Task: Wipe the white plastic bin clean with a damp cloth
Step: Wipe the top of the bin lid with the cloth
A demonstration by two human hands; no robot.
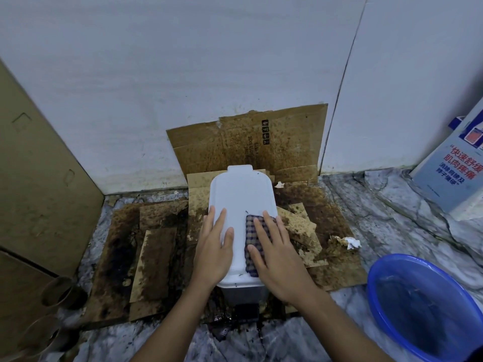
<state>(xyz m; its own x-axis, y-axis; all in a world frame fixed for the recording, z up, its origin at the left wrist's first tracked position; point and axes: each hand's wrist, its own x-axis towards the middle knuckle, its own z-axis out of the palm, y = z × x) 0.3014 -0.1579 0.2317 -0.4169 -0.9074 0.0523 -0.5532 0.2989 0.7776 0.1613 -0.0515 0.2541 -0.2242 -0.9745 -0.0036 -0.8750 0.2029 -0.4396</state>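
Note:
The white plastic bin (241, 194) stands on stained cardboard against the wall, its lid shut and seen from above. My left hand (215, 246) lies flat on the lid's left side, fingers spread, holding nothing. My right hand (274, 254) presses flat on a blue-and-white checked cloth (252, 231) that lies on the lid's right side. A few small dark specks dot the lid. The bin's dark foot pedal (247, 310) shows at the front, below my wrists.
Dirty, dark-stained cardboard (146, 244) covers the marble floor around the bin. A blue basin of water (423, 307) sits at the right. A printed box (454, 163) leans at far right. Crumpled tissue (349, 242) lies on the cardboard. Large cardboard boxes (39, 178) and paper cups (62, 291) stand left.

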